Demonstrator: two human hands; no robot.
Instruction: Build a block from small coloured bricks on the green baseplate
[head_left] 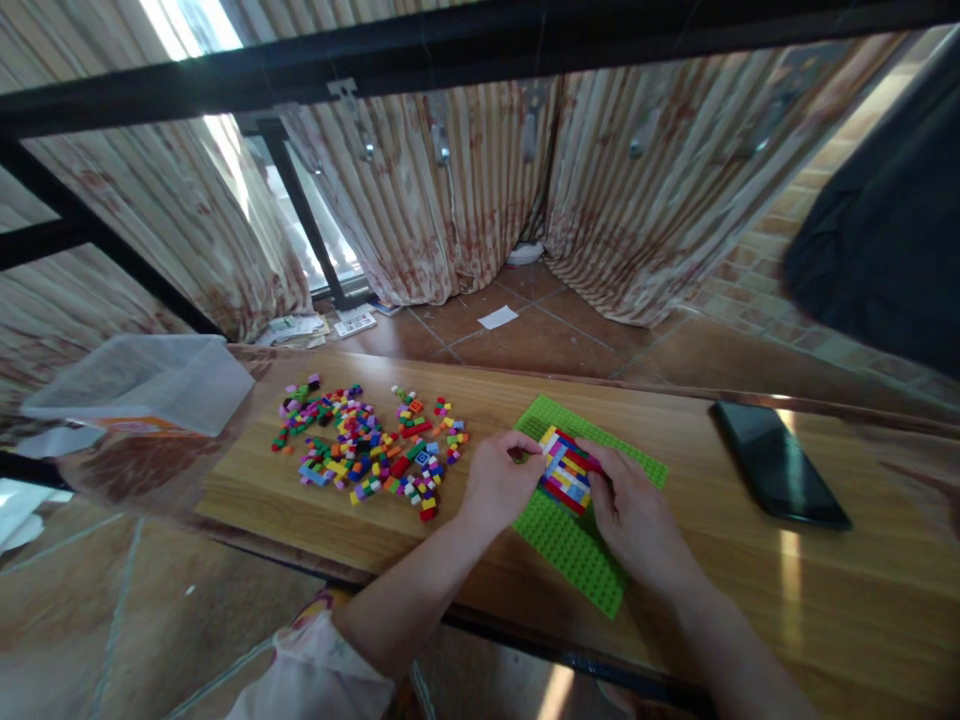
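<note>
A green studded baseplate (577,560) lies on the wooden table, and a block of multicoloured toy bricks (566,470) is built up on it. My left hand (504,478) is at the left edge of the built block, thumb and forefinger pinched together; whatever is between them is too small to make out. Across the right side of the block rests my right hand (634,510), its fingers curled over the edge and touching the bricks. Part of the block is hidden under these fingers. Loose toy bricks (367,440) in many colours lie scattered left of my left hand.
At the table's left end stands a clear plastic bin (142,385). A black phone (780,465) lies right of the baseplate on the wooden table (705,570). Beyond are curtains (480,200), a tiled floor and papers (499,317). Dark cloth (885,220) hangs at the upper right.
</note>
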